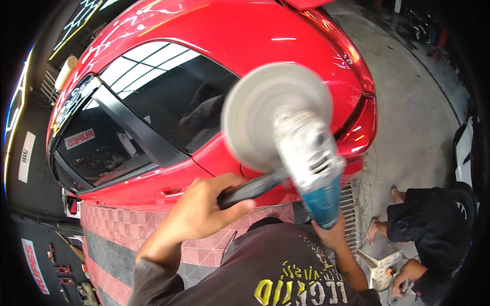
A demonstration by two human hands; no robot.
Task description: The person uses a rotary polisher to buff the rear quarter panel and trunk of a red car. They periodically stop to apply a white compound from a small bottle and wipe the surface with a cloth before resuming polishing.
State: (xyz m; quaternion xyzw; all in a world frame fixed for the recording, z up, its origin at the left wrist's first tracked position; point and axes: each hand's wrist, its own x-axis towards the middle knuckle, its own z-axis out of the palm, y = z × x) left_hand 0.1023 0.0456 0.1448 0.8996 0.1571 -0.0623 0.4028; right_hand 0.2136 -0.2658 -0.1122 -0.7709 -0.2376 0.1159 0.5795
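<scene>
A teal and silver rotary polisher (319, 176) is held up in front of the red car (245, 33). Its round pale pad (255, 117) is blurred as if spinning, over the car's rear side panel. Whether the pad touches the paint, I cannot tell. My left hand (204, 206) is wrapped round the polisher's black side handle (255, 188). Lower and to the right, my right hand (331, 233) grips the teal body near its end; its fingers are partly hidden.
At lower right a person in dark clothes (429, 219) is bent low, one hand (407, 275) by a pale plastic stool (380, 268). Red and grey floor tiles (120, 227) lie beside the car. A drain grate (349, 209) runs near its rear. Tools hang on the left wall.
</scene>
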